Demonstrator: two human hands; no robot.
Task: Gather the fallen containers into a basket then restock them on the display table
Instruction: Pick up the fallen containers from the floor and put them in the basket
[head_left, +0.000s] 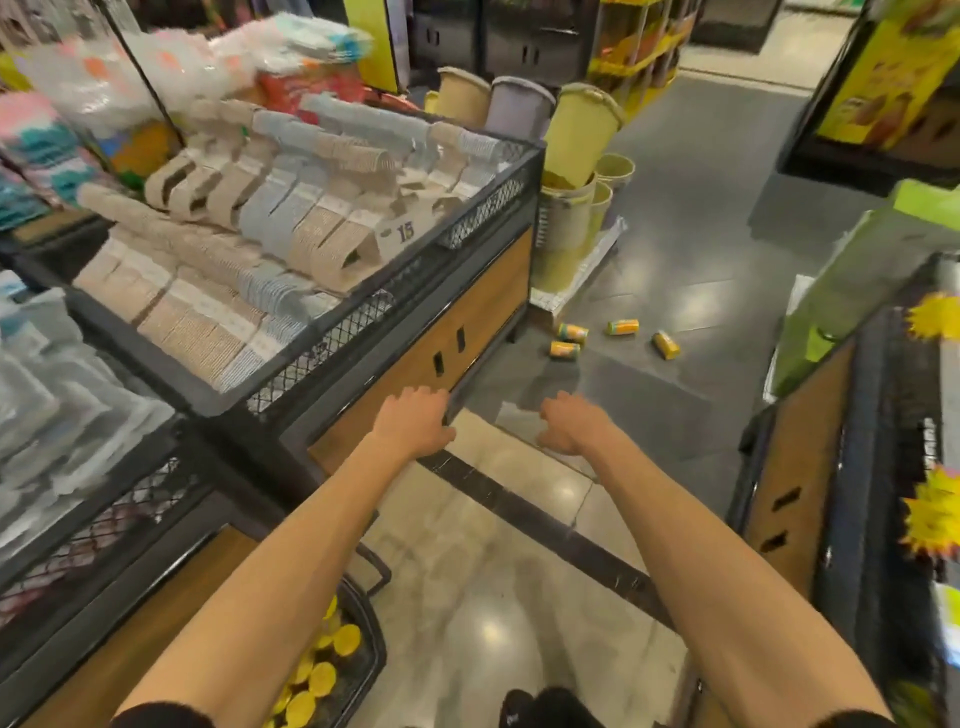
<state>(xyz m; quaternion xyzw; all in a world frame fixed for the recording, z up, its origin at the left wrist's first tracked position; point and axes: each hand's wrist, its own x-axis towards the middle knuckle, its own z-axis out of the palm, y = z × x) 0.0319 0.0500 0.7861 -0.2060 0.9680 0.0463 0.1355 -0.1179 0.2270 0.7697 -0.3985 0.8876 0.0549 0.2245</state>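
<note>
Grey shop-aisle floor is gleaming, and four small yellow cylindrical containers (622, 327) are lying on it well beyond both hands. Left hand (415, 423) and right hand (571, 423) are stretching forward, relaxed, holding nothing. The containers are looking light, rigid and prone to rolling, so gripping round the body seems best.

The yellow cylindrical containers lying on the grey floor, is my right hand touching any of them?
Apart. The head view shows the right hand well short of the yellow cylindrical containers, with bare grey floor between them.
</note>
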